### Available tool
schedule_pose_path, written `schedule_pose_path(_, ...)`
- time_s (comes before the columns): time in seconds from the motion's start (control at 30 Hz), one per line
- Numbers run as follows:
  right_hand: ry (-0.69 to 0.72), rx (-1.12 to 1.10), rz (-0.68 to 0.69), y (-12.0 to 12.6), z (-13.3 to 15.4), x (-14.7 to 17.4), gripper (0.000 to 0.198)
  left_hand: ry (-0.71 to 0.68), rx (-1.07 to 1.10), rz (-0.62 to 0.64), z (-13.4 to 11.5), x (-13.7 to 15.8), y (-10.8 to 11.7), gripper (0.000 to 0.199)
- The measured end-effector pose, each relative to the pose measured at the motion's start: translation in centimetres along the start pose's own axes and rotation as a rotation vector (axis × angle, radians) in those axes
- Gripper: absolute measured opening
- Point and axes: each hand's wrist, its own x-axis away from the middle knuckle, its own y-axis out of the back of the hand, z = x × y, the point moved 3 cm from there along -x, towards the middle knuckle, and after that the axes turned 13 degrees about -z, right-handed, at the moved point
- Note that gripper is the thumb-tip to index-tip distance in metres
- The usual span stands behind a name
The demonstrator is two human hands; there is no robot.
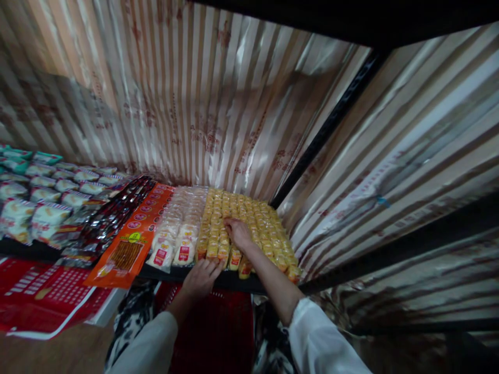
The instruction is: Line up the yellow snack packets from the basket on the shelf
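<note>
Rows of small yellow snack packets in clear wrappers fill the right end of a dark shelf. My right hand reaches over the middle of these rows. Its fingers are curled down among the packets, and what they pinch, if anything, is hidden. At the shelf's front edge, my left hand lays its fingers along the front ends of the yellow packets. Just left of them run two rows of whitish packets with red labels.
Further left lie an orange snack bag, dark shiny packets and white-and-green packs. A red basket is below the shelf, and a red printed bag is at lower left. A black post rises at the back right corner, before striped plastic sheeting.
</note>
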Motion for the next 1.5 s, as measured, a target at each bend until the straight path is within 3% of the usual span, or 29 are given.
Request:
schedule_pose_path(0.6, 0.043, -0.043, 0.014, -0.9, 0.3, -0.7, 0.022, 0.014, -0.004, 0.064, -0.1, 0.4, -0.5, 0.047)
schedule_pose_path(0.9, -0.047, 0.059, -0.008, 1.1, -0.1, -1.0, 0.024, 0.026, -0.002, 0.046, -0.1, 0.6, -0.8, 0.047)
schedule_pose_path(1.13, -0.082, 0.077, 0.042, -0.2, 0.6, -1.5, 0.023, 0.029, -0.027, 0.032, -0.2, 0.7, -0.9, 0.047)
schedule_pose_path(1.33, -0.074, 0.039, -0.042, 0.3, -1.1, -2.5, 0.027, 0.030, -0.009, 0.032, -0.2, 0.6, -0.9, 0.046)
schedule_pose_path(1.5, -0.023, -0.010, -0.038, -1.1, -0.4, -3.8, 0.028, 0.033, -0.014, -0.002, -0.1, 0.6, -1.0, 0.044)
